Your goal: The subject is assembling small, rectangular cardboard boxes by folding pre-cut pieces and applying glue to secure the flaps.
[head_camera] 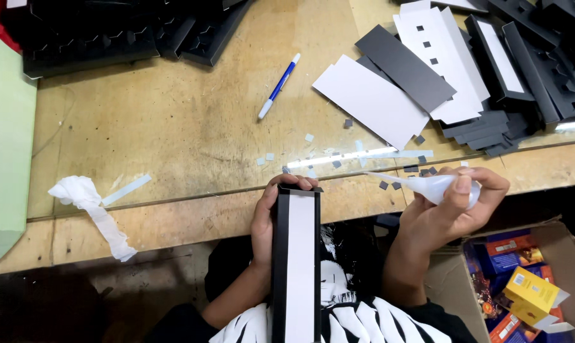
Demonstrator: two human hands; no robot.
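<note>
The left hand (265,219) is wrapped around a long black box (295,267) with a white strip down its middle, and its fingers curl over the top end of the box. The box stands up at about 6 o'clock, at the near edge of the wooden counter (185,127). The right hand (449,213) is closed around a small clear squeeze bottle (437,187), with the thumb pressed on it. The thin tip of the bottle points toward 9 o'clock, toward the top of the box, but it is not touching the box. Tiny grey and white paper squares (338,162) lie on the counter just above both hands. At 12 o'clock lies a blue and white pen (278,86). At 2 o'clock is a pile of white and grey card sheets (395,89) next to black trays (529,70). More black trays (109,35) sit at 11 o'clock. A scrunched white tissue (90,209) lies at 9 o'clock. At 4 o'clock, below the counter, an open cardboard box (541,286) holds small bright packs.
</note>
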